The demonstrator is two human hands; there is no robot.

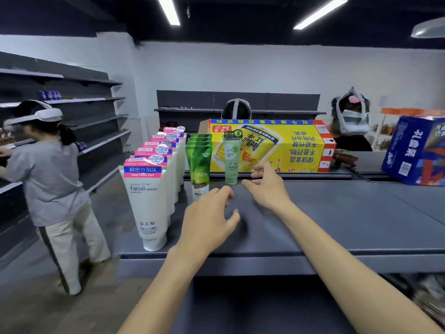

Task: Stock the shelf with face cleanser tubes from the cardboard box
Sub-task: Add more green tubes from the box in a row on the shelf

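On the grey shelf top (337, 213) stand rows of face cleanser tubes on their caps. At the left runs a row of several white tubes (147, 201) with pink and blue headers. Beside it is a row of green leaf-print tubes (199, 165). A single pale green tube (231, 162) stands to their right. The yellow cardboard box (289, 145) lies on its side behind them. My left hand (209, 222) hovers over the shelf with fingers loosely curled and holds nothing. My right hand (267, 186), empty with fingers spread, is just right of the pale green tube.
A blue printed carton (414, 150) sits at the shelf's right end. A person in a grey shirt (50, 184) works at the dark wall shelves (96, 131) on the left. Two more people with headsets stand behind the box. The aisle floor lies to the left.
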